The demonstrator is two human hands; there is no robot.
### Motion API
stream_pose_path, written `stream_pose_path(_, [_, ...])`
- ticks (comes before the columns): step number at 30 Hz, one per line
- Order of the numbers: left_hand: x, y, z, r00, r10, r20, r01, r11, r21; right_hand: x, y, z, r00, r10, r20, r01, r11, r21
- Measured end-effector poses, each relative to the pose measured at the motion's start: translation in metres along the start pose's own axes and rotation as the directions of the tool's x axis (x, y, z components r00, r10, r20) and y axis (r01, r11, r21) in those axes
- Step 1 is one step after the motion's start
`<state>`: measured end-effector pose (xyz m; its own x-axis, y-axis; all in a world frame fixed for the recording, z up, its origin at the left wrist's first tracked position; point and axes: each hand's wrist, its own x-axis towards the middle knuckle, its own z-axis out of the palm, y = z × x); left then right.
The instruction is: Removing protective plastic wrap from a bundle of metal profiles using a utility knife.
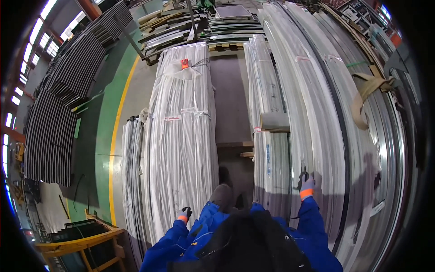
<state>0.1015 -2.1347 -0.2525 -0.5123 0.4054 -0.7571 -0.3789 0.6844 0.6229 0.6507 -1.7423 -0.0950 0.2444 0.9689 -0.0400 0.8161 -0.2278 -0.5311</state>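
Note:
My right hand (307,182), in a grey glove with dark fingers and an orange cuff, is over the long plastic-wrapped profiles (317,122) on the right. Its fingers are curled, and a thin dark tip points forward from them; what it belongs to is unclear. Low beside the left stack of white-wrapped profiles (181,149) is my left hand (185,212), gloved the same way. Its dark fingers look curled in, and anything inside them is hidden. A small orange-red device (185,63) lies on clear film at the far end of that stack.
Between the stacks runs a narrow aisle (231,99), crossed by a wooden beam (235,144). A grey roll-like piece (274,120) lies on the right stack, and a tan strap (360,106) farther right. A yellow-brown wooden frame (81,240) stands at lower left, with dark ribbed stacks (50,136) beyond the green walkway.

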Motion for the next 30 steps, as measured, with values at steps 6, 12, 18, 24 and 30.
stream_pose_path(6, [0.075, 0.039, -0.019, 0.976, -0.220, 0.007, 0.220, 0.975, -0.046, 0.101, -0.066, 0.087, 0.964, -0.223, -0.142, 0.212, 0.973, -0.087])
stream_pose_path(12, [0.170, 0.118, -0.020, 0.896, 0.302, 0.325, -0.442, 0.552, 0.707, 0.151, -0.172, 0.101, 1.000, 0.026, 0.002, -0.026, 0.995, 0.096])
stream_pose_path(18, [0.231, 0.272, 0.031, 0.985, -0.153, -0.080, 0.137, 0.974, -0.180, 0.227, -0.176, 0.160, 1.000, 0.018, -0.017, -0.015, 0.992, 0.123])
stream_pose_path(24, [0.282, 0.361, 0.057, 0.983, -0.141, -0.116, 0.127, 0.985, -0.117, 0.284, -0.223, 0.180, 0.990, 0.123, -0.065, -0.121, 0.992, 0.029])
stream_pose_path(30, [0.345, 0.421, 0.123, 0.960, -0.266, -0.089, 0.267, 0.964, 0.005, 0.391, -0.259, 0.235, 0.981, 0.188, 0.045, -0.192, 0.976, 0.098])
